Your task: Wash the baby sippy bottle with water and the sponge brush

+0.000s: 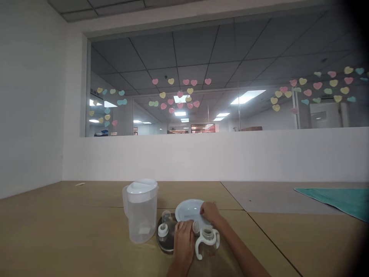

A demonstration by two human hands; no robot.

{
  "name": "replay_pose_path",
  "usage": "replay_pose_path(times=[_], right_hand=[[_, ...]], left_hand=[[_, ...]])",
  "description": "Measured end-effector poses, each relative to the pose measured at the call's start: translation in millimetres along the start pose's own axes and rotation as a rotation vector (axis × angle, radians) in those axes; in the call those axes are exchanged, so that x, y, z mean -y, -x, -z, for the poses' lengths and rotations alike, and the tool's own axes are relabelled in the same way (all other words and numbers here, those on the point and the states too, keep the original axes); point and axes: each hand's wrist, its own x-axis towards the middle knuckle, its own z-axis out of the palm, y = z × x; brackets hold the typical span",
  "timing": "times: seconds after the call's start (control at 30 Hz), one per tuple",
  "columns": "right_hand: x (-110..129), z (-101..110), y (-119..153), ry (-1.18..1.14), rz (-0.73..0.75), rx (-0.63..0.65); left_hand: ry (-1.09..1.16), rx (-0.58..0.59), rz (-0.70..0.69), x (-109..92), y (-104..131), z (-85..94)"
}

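My left hand point(184, 236) has its fingers curled together over the right side of a dark round tray point(165, 248); what they hold is hidden. A small clear cup-like piece point(196, 227) shows beside its fingertips. My right hand point(210, 212) is closed at the right rim of a pale blue dish point(186, 209), its fingertips bent inward and anything in them too small to name. Below it stands an open clear bottle point(208, 246) with a white two-handled ring point(198, 246). On the tray sit a white-collared bottle top point(163, 231) and a clear dome cap point(166, 216).
A translucent pitcher point(142, 215) with a white lid stands left of the tray. A teal cloth point(340, 198) lies at the far right. A small flat scrap point(80, 184) is at the back left. Behind the table rises a white wall point(201, 157) with a window.
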Motion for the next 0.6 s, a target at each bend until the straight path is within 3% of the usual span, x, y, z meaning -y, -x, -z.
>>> replay_pose_path(times=[0.1,0.23,0.33,0.47,0.6], right_hand=[[-2.9,11.0,-5.2,-0.100,0.006,-0.046],[1.0,41.3,-2.4,-0.320,0.007,-0.063],[15.8,70.0,8.5,-0.890,-0.026,-0.070],[38.9,105.0,29.2,-1.386,0.120,0.080],[50.6,122.9,45.2,-1.534,0.202,0.247]], left_hand=[[0.053,-0.060,0.049,5.3,2.6,-6.4],[0.139,-0.133,0.179,9.6,1.7,-12.2],[0.201,-0.139,0.259,10.7,-1.3,-13.4],[0.254,-0.145,0.304,11.7,-4.0,-13.7],[0.276,-0.143,0.301,12.1,-4.4,-13.3]])
